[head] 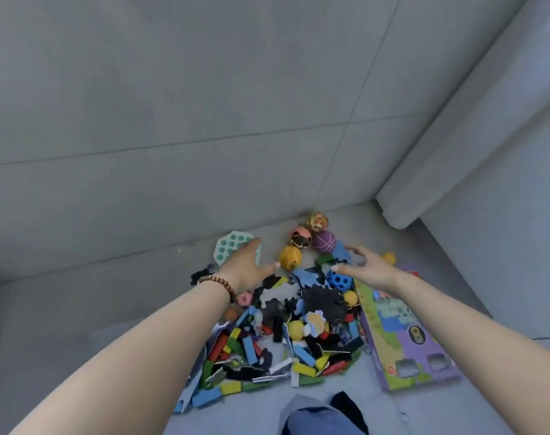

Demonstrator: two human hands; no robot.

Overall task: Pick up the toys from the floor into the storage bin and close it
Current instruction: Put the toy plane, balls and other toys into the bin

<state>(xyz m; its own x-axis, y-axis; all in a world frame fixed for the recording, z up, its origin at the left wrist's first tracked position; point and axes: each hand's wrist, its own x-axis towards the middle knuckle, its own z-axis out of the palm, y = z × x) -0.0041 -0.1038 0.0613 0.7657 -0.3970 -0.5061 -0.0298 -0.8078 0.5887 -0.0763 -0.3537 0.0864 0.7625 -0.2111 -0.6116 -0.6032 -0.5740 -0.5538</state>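
Looking like a home living or play room: large pale grey floor tiles (173,120) are running across the view, a light grey upholstered sofa base (455,136) is standing at right, and a heap of coloured wooden blocks (251,346), small patterned balls (325,241) and a purple-green cardboard game box (402,334) are lying beside it.

1 head-worn wide-angle view, facing forward and down, floor (141,105) below, near the arms

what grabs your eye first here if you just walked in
A bright heap of blocks and foam pieces sprawls on the floor, low in the middle of the view. Both arms stretch over it, left hand and right hand open above its far end, near a cluster of balls. A purple box lies along its right side.
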